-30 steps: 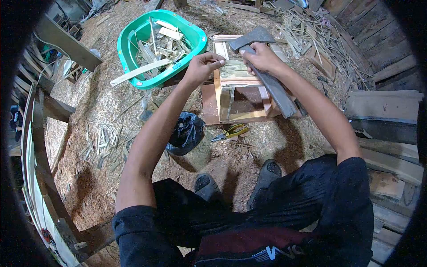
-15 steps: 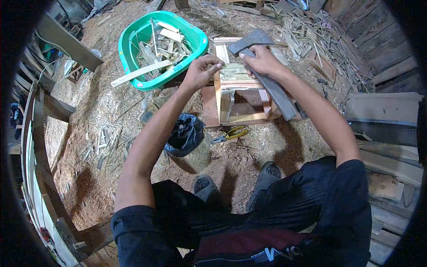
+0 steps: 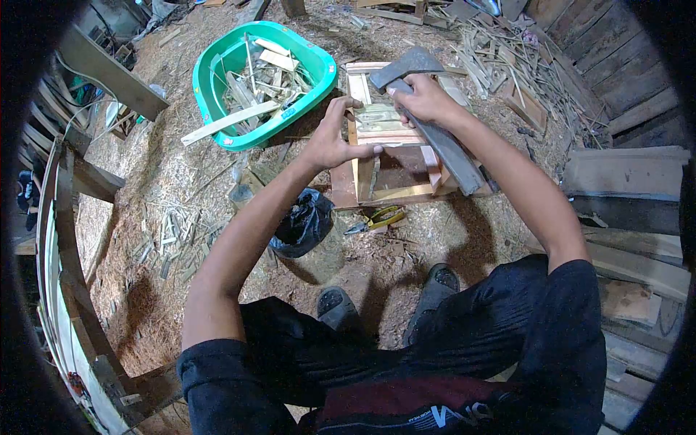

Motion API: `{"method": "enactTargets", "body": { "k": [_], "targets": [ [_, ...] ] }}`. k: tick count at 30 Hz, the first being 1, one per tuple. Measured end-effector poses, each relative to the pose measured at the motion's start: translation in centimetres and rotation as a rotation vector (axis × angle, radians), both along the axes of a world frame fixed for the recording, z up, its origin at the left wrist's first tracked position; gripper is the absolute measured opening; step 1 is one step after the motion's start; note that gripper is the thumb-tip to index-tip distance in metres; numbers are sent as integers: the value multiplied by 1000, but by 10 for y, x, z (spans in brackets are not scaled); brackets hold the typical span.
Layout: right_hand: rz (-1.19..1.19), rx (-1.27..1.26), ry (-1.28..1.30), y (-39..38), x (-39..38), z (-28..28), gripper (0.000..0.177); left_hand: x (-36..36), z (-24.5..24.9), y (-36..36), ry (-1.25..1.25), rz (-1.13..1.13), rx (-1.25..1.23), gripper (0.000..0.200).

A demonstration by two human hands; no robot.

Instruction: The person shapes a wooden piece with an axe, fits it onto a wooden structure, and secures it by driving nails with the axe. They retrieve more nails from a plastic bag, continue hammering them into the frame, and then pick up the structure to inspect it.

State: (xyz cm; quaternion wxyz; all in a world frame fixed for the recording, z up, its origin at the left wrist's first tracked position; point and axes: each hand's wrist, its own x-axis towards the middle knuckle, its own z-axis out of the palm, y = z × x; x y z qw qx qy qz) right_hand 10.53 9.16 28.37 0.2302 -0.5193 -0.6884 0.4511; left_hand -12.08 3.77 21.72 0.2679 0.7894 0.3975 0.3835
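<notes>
My right hand is closed round an axe just below its dark, flat head, and the thick handle slants down toward me. The axe lies across the right part of a small wooden crate, which has pale slats over its top. At the crate's left side is my left hand, thumb and fingers spread wide. Its fingertips are at the far slats, and its thumb reaches along the near slat's edge.
Left of the crate stands a green tub of wood scraps. Nearer me are a black plastic bag and yellow-handled pliers on the sawdust-strewn floor. Scrap sticks are heaped at back right; boards lie along the right.
My left hand has opened from a pinch, spreading thumb and fingers, and has come down to the slats' left end. The right hand and axe have hardly moved.
</notes>
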Motion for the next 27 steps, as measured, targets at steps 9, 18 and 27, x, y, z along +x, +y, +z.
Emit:
{"method": "enactTargets", "body": {
  "k": [9,18,27],
  "targets": [
    [178,708,-364,2,-2,4,42,1,-2,0,-64,4,-50,89],
    [178,660,-443,-15,-12,26,42,1,-6,1,-72,9,-15,90],
    [158,705,-407,-18,-13,45,36,2,-11,4,-63,66,108,90]
  ]
}}
